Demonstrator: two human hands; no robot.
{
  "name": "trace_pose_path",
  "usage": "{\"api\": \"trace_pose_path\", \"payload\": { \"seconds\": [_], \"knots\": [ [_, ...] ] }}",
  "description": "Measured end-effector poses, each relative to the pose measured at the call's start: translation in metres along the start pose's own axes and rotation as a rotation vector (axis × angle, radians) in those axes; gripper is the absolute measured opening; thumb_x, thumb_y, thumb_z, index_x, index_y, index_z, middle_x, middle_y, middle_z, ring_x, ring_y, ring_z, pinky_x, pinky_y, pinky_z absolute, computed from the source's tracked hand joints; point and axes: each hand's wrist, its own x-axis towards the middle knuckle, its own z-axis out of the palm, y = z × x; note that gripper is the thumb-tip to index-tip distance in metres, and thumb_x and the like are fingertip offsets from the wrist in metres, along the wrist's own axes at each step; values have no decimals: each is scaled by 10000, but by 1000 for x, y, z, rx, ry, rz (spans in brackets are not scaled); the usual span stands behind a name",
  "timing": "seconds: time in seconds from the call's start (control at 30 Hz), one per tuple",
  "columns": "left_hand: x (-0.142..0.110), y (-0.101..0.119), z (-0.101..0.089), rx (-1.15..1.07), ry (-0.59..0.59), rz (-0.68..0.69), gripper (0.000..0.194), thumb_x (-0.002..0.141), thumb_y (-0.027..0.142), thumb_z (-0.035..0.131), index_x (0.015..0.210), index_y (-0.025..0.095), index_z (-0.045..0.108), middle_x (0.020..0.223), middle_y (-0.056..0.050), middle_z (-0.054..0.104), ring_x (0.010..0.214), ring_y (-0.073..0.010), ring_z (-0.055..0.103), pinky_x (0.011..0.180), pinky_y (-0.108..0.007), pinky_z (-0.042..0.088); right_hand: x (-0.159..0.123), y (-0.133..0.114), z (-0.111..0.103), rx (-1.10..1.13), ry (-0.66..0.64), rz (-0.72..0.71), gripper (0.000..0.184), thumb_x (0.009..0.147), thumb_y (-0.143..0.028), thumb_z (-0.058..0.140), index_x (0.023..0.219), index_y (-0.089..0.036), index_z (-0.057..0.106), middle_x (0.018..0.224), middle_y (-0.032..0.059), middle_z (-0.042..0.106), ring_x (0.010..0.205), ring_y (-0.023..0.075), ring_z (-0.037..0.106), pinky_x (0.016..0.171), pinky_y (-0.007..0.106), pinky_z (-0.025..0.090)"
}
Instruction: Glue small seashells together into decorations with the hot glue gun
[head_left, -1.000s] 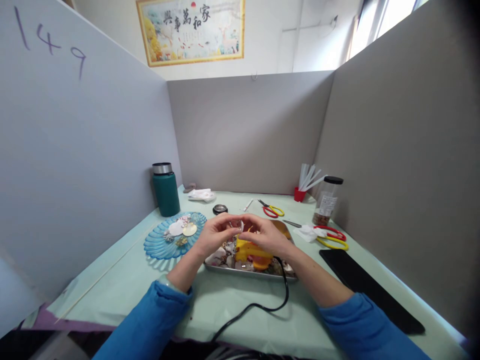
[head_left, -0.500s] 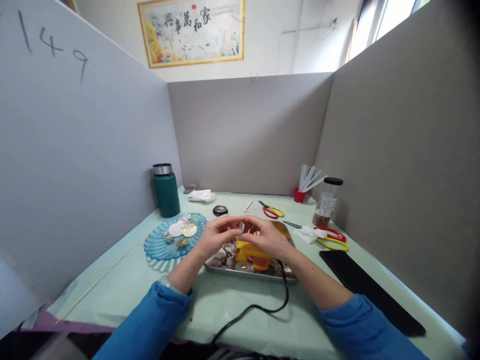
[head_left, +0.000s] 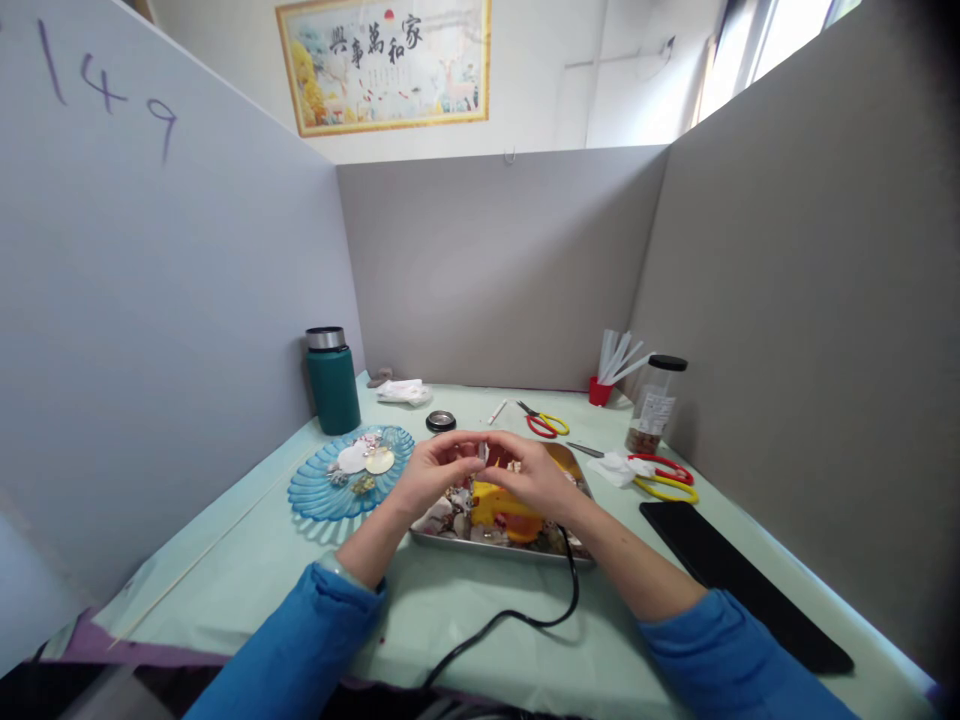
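Observation:
Over the metal tray (head_left: 495,547), my left hand (head_left: 439,470) and my right hand (head_left: 531,475) meet with curled fingers and bent thumbs. Between the fingertips is a small pale piece (head_left: 482,453), mostly hidden, too small for me to name. Both hands look closed on it. Beneath them in the tray lies a yellow tool (head_left: 499,500), resembling a glue gun, with an orange part and a black cord (head_left: 517,614) running toward the table's front edge. Shells and stones (head_left: 442,518) fill the tray around it.
Left of the tray is a blue scalloped plate (head_left: 315,497) with shells, behind it a green bottle (head_left: 333,385). Scissors (head_left: 546,420), larger scissors (head_left: 667,475), a clear jar (head_left: 655,405), a red cup of glue sticks (head_left: 600,390) and a black mat (head_left: 742,585) lie right.
Hardly anything differs. Both hands stay together over the tray, with only a very slight shift of the fingers around the small piece.

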Motion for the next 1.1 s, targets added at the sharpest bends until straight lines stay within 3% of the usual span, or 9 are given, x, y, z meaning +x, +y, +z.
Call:
{"api": "trace_pose_path", "payload": {
  "seconds": [0.43,0.87,1.1],
  "knots": [
    [0,-4,-2,-69,-7,38,397,696,254,704,1080,186,626,708,16,556,524,-63,503,500,-201,441,1,5,1,30,33,-8,353,803,-245,606,1151,-212,550,974,34,608,751,130,559,637,242,447],
    [-1,1,-1,34,-17,23,362,688,270,709,1018,147,627,779,-15,584,567,-83,527,518,-216,463,0,12,2,-54,56,-85,347,814,-221,593,1156,-211,534,1028,45,612,754,128,572,656,247,464],
    [0,-4,-2,105,73,85,300,718,288,687,969,142,614,752,-15,594,586,-86,526,540,-206,442,-1,9,2,-23,55,-17,362,813,-266,598,1157,-189,515,939,37,630,764,136,586,680,254,471]
  ]
}}
